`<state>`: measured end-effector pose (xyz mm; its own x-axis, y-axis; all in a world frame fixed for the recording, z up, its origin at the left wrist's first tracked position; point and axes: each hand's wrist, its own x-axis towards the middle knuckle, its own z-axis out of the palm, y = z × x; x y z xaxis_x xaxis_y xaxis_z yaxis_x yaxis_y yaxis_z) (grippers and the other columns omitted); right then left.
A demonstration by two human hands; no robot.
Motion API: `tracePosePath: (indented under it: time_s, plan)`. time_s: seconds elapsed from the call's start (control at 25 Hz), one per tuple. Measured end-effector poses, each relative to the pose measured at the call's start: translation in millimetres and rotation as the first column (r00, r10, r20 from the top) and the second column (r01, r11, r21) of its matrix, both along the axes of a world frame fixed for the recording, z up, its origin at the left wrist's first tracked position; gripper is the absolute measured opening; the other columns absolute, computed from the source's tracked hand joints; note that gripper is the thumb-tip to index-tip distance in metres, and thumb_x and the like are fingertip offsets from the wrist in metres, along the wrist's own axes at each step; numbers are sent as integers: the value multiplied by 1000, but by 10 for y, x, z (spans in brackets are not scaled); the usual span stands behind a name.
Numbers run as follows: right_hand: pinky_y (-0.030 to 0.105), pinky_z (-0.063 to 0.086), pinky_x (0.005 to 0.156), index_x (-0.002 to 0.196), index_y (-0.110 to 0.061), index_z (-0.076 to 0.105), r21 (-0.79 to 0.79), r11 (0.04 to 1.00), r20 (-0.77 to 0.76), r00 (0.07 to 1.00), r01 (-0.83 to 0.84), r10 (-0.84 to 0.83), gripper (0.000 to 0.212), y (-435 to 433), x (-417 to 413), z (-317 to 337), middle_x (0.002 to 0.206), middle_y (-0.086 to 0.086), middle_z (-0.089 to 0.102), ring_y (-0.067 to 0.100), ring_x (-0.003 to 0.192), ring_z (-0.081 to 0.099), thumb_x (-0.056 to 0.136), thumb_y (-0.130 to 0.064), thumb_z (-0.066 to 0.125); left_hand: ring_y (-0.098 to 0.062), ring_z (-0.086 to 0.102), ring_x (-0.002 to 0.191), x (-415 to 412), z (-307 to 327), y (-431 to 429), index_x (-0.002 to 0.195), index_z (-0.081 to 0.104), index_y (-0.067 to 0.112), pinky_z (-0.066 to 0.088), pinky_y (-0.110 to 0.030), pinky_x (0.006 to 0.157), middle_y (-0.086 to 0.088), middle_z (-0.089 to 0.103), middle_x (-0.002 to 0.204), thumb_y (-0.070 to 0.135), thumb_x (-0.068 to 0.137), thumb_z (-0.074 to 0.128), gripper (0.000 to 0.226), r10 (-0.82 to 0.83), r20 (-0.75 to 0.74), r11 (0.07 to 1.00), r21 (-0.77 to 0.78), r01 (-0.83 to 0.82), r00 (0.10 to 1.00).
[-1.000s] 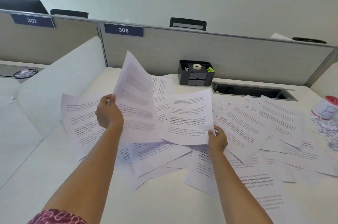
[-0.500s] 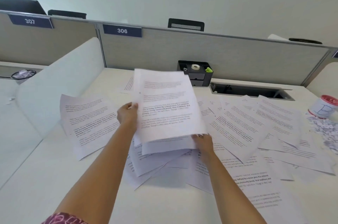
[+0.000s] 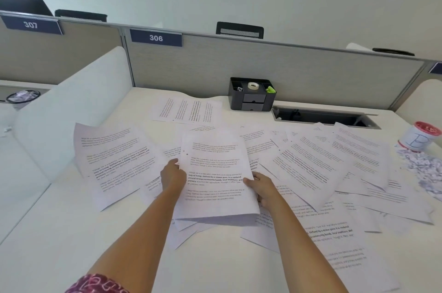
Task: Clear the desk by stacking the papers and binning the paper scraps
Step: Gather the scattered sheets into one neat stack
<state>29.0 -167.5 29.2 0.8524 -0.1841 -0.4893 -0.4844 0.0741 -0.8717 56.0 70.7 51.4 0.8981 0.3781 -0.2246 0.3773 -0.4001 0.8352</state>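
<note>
Both hands hold a small stack of printed papers [image 3: 215, 173] just above the white desk [image 3: 71, 233]. My left hand [image 3: 172, 176] grips the stack's left edge and my right hand [image 3: 259, 186] grips its right edge. Several loose printed sheets [image 3: 318, 168] lie fanned across the desk to the right, one large sheet [image 3: 114, 161] lies to the left, and another sheet [image 3: 186, 110] lies farther back. A heap of paper scraps [image 3: 425, 170] sits at the far right edge.
A black desk organiser [image 3: 251, 99] with a tape roll stands against the grey partition [image 3: 287, 72]. Beside it is an open cable slot [image 3: 323, 117]. A white cup with a red lid [image 3: 421, 136] stands far right. A mesh bin [image 3: 22, 96] holding scraps is far left, past a white divider [image 3: 71, 106].
The two sheets held apart a second ago have been brought together into one stack. The stack has come down and toward me, and both hands now hold its side edges.
</note>
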Motion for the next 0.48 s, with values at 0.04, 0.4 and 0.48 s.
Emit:
tracePosePath:
  time_s: [0.04, 0.4, 0.48]
  plan:
    - [46, 53, 88, 120, -2, 57, 3, 1000, 19, 1000, 18, -18, 35, 15, 1, 0, 115, 14, 66, 30, 96, 65, 86, -1, 64, -30, 46, 125, -5, -15, 44, 137, 44, 10, 36, -38, 103, -14, 51, 135, 0, 91, 39, 48, 11, 9, 997, 79, -11, 1000]
    - [40, 54, 83, 120, -3, 56, -6, 998, 90, 994, 58, -57, 36, 15, 2, -32, 120, 17, 62, 31, 98, 64, 85, 1, 65, -25, 7, 146, -91, -359, 472, 148, 23, 16, 5, -48, 116, -5, 13, 159, 44, 100, 18, 56, -202, -191, 745, 607, 277, 961]
    - [40, 55, 82, 120, -5, 55, 33, 996, 81, 993, 78, -80, 37, 6, -2, -32, 120, 17, 62, 33, 101, 64, 85, 2, 65, -24, 31, 139, -93, -280, 510, 136, 47, 18, 15, -46, 114, -4, 40, 148, 41, 101, 21, 50, -264, -128, 734, 616, 285, 956]
